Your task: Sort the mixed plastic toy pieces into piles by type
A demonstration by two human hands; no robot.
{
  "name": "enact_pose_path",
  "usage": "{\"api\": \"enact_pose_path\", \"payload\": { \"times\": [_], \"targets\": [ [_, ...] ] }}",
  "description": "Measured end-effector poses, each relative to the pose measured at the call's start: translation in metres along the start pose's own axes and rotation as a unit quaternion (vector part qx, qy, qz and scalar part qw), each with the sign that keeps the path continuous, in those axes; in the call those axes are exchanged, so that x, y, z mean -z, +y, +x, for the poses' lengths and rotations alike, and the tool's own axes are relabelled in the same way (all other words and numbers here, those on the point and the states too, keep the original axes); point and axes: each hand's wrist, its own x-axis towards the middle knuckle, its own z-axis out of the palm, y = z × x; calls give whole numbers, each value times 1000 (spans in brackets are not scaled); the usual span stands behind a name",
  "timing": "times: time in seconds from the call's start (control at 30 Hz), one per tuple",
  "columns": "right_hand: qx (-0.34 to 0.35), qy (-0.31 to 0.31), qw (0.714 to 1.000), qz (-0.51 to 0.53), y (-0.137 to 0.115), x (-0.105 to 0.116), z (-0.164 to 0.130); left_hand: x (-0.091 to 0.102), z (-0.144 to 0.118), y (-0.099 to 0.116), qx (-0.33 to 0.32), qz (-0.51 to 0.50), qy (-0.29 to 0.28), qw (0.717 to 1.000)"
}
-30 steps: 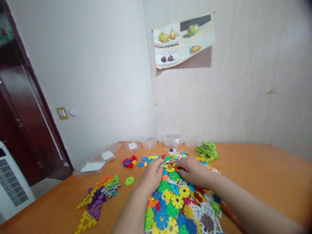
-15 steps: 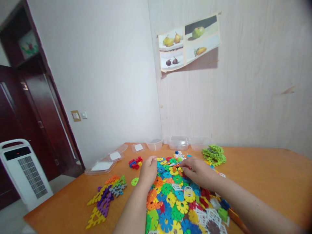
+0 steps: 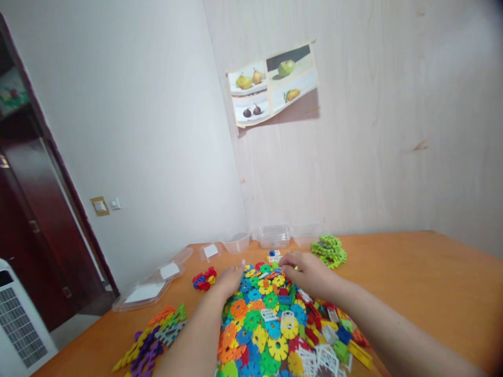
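Observation:
A broad heap of snowflake discs [image 3: 259, 337] in yellow, blue, green, orange and red lies in front of me on the table. My left hand [image 3: 228, 283] rests against the heap's left side, thumb stretched out and the other fingers mostly hidden. At the far right of the heap, my right hand [image 3: 306, 269] bends its fingers down over the pieces; whatever lies under the fingertips is hidden. White lattice pieces [image 3: 328, 358] lie on the heap's near right. Small bricks [image 3: 343, 335] in blue, green, yellow and red spill out beneath my right forearm.
Green discs [image 3: 329, 251] are piled at the back right. Clear plastic tubs [image 3: 275, 236] line the wall edge, with clear lids [image 3: 145, 293] to the left. Triangular lattice pieces [image 3: 147, 345] and a red-blue cluster [image 3: 204, 278] lie left of the heap on the wooden table [image 3: 412, 277].
The camera view has shifted, so the wall and table things sit farther left. My right hand has moved slightly off the heap's right side, uncovering more discs and bricks.

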Motion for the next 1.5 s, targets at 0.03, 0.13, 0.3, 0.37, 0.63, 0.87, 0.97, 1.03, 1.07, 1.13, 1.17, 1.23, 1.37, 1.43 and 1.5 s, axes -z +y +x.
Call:
{"api": "enact_pose_path", "payload": {
  "times": [0.03, 0.13, 0.3, 0.37, 0.63, 0.87, 0.97, 1.03, 1.07, 1.13, 1.17, 1.23, 1.37, 1.43, 1.5],
  "targets": [
    [-2, 4, 1000, -2, 1, 1, 1, -1, -1, 0, 0, 0, -11, 1000],
    [-3, 10, 1000, -5, 4, 1, 2, -4, -8, 3, -10, -15, -41, 999],
    [-22, 2, 1000, -12, 5, 0, 2, -3, -29, 17, -18, -87, -55, 995],
    [-24, -11, 1000, -10, 4, 0, 2, -1, -37, 23, -17, -121, -57, 991],
    [-23, -52, 998, -13, 5, 1, 0, 2, -58, 42, -82, -150, -121, 978],
    [-25, -65, 997, -44, 3, -5, -3, -17, -60, 39, -184, -73, -44, 979],
    [-23, -66, 996, -50, 2, -7, -3, -30, -58, 33, -234, -14, -18, 972],
    [-25, -63, 996, -49, 3, -8, -3, -34, -57, 33, -246, 11, 4, 969],
    [-26, -60, 997, -48, 3, -8, -3, -35, -57, 33, -246, 14, 17, 969],
    [-28, -54, 997, -45, 5, -9, -3, -31, -57, 36, -232, -7, 34, 972],
    [-29, -52, 997, -43, 6, -9, -3, -28, -58, 38, -219, -33, 33, 975],
    [-30, -46, 998, -40, 8, -9, -2, -19, -58, 40, -177, -111, 24, 978],
    [-33, -25, 999, -20, 12, -12, 0, -2, -60, 37, -73, -265, 7, 961],
    [-32, -24, 999, -3, 11, -15, 0, 2, -61, 34, -37, -341, -25, 939],
    [-30, -31, 999, 22, 7, -20, -1, 3, -63, 35, -15, -430, -78, 899]
  ]
}}
